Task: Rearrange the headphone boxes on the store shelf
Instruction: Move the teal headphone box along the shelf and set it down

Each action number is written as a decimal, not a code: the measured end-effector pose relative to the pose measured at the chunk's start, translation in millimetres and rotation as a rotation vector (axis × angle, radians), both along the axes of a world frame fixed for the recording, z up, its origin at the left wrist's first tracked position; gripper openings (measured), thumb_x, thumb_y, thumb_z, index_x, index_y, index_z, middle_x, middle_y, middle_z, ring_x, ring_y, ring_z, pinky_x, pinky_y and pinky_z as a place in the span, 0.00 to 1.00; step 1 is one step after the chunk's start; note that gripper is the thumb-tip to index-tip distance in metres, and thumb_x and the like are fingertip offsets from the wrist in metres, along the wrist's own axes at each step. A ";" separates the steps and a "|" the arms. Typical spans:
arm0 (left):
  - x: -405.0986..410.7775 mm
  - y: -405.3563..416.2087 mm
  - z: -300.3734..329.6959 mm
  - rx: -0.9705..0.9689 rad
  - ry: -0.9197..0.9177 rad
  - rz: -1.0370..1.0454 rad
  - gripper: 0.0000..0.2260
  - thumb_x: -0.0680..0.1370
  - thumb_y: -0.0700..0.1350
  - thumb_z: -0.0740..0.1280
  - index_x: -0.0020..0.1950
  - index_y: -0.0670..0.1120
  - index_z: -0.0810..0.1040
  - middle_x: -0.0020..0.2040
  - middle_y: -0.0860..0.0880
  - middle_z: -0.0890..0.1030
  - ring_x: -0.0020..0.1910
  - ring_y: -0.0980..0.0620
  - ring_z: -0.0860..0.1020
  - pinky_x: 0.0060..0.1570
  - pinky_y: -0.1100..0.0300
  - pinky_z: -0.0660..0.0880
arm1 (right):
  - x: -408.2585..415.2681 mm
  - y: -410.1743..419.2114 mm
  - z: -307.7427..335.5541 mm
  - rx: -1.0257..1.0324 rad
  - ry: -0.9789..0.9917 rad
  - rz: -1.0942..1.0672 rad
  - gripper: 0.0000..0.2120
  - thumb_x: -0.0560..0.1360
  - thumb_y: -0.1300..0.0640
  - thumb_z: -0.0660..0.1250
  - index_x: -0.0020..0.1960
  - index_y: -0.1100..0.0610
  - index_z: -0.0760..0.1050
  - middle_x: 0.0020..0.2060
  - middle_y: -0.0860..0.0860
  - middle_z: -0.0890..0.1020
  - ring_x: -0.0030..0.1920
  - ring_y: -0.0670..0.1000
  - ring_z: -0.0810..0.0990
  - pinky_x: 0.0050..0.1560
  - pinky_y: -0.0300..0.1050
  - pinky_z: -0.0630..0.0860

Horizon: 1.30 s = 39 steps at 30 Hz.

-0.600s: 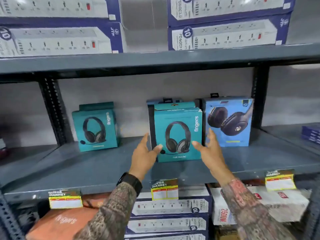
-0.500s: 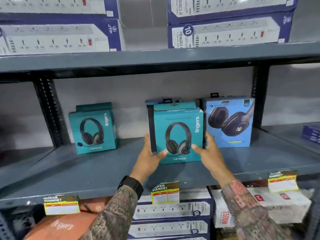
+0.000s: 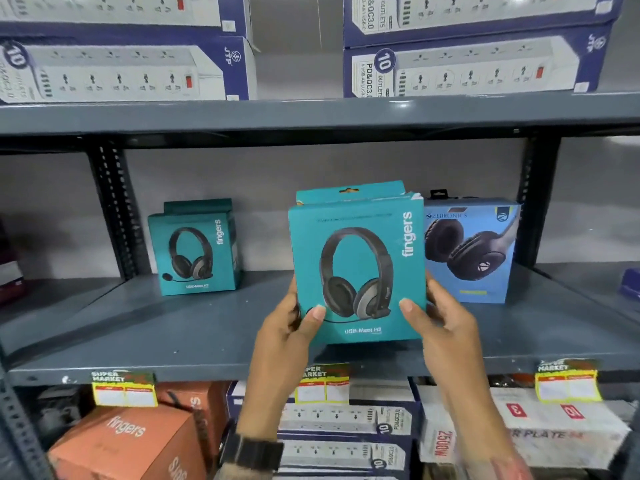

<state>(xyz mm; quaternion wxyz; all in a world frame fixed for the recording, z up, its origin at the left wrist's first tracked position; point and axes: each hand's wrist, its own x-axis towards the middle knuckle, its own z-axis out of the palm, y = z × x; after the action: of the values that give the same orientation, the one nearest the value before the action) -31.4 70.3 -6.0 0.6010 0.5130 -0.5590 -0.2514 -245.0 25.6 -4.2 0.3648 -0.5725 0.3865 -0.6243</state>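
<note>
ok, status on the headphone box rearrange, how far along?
Early. Done: nothing clearly; one teal box stands at the back left of the middle shelf, a blue box to the right. In hand: both hands, left and right, grip a second teal box by its lower sides. Left: setting it down.

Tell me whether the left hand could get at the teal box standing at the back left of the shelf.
Probably yes, once freed: the left hand and right hand both grip the held teal box, but bare shelf lies open toward the back-left teal box.
</note>
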 end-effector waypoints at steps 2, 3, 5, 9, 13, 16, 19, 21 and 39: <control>-12.2 33.1 0.7 -0.065 0.046 0.064 0.23 0.87 0.46 0.66 0.82 0.61 0.73 0.69 0.64 0.86 0.71 0.62 0.82 0.71 0.58 0.77 | -5.6 39.2 -1.8 -0.026 -0.027 -0.019 0.25 0.80 0.58 0.73 0.75 0.43 0.77 0.58 0.36 0.88 0.59 0.37 0.85 0.63 0.39 0.81; -18.1 47.7 0.0 -0.075 0.066 0.101 0.23 0.86 0.46 0.67 0.81 0.61 0.74 0.68 0.65 0.86 0.70 0.63 0.82 0.71 0.59 0.76 | -8.6 53.6 -5.3 -0.033 -0.044 -0.026 0.25 0.79 0.56 0.73 0.75 0.42 0.77 0.60 0.37 0.88 0.59 0.37 0.85 0.62 0.37 0.81; -26.9 70.5 -4.1 -0.078 0.075 0.130 0.23 0.86 0.49 0.67 0.80 0.63 0.75 0.69 0.66 0.85 0.72 0.63 0.81 0.75 0.55 0.75 | -15.5 70.6 -13.7 -0.031 -0.084 -0.019 0.27 0.76 0.51 0.74 0.74 0.42 0.78 0.62 0.43 0.88 0.61 0.40 0.86 0.64 0.39 0.81; -37.1 90.3 -11.0 -0.037 0.060 0.168 0.23 0.83 0.55 0.68 0.79 0.66 0.75 0.70 0.66 0.85 0.73 0.63 0.80 0.78 0.48 0.75 | -30.0 83.8 -15.3 -0.015 -0.033 0.003 0.26 0.74 0.47 0.73 0.72 0.38 0.79 0.62 0.43 0.87 0.60 0.40 0.86 0.64 0.41 0.81; -44.9 102.4 -10.7 -0.024 0.067 0.169 0.22 0.84 0.53 0.68 0.79 0.66 0.75 0.69 0.65 0.85 0.73 0.61 0.81 0.77 0.47 0.76 | -36.5 92.5 -14.7 -0.008 -0.044 0.008 0.27 0.74 0.48 0.73 0.73 0.39 0.78 0.63 0.42 0.87 0.63 0.43 0.85 0.69 0.47 0.79; -46.2 108.0 -11.4 -0.004 0.077 0.171 0.23 0.82 0.58 0.68 0.78 0.67 0.76 0.68 0.64 0.86 0.72 0.59 0.82 0.75 0.46 0.78 | -38.1 96.1 -18.1 0.020 -0.040 0.001 0.26 0.74 0.47 0.73 0.72 0.38 0.79 0.63 0.42 0.87 0.64 0.44 0.85 0.72 0.52 0.77; -41.3 113.2 -17.7 -0.013 0.060 0.195 0.22 0.83 0.62 0.69 0.78 0.69 0.75 0.68 0.62 0.87 0.71 0.57 0.83 0.74 0.44 0.78 | -34.6 97.2 -21.0 0.029 -0.023 -0.019 0.28 0.71 0.44 0.74 0.71 0.37 0.79 0.62 0.40 0.87 0.64 0.44 0.85 0.68 0.47 0.80; -30.5 115.6 -26.2 -0.020 0.045 0.232 0.24 0.81 0.60 0.67 0.78 0.70 0.74 0.69 0.63 0.86 0.71 0.57 0.83 0.75 0.45 0.77 | -24.5 98.0 -24.8 0.028 -0.004 -0.019 0.29 0.69 0.44 0.75 0.70 0.38 0.80 0.59 0.37 0.88 0.61 0.40 0.86 0.61 0.35 0.80; 245.8 48.3 -26.1 0.163 -0.265 0.493 0.27 0.84 0.48 0.72 0.81 0.53 0.67 0.59 0.59 0.83 0.62 0.46 0.83 0.54 0.50 0.78 | 275.5 12.0 -23.4 -0.016 0.473 0.015 0.28 0.70 0.44 0.74 0.70 0.43 0.80 0.54 0.45 0.91 0.52 0.55 0.88 0.55 0.55 0.83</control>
<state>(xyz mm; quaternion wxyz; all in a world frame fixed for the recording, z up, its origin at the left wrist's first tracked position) 214.4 118.6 -32.1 0.5226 0.7083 -0.4689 -0.0727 30.5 37.6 -27.6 0.2639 -0.7086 0.4521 -0.4731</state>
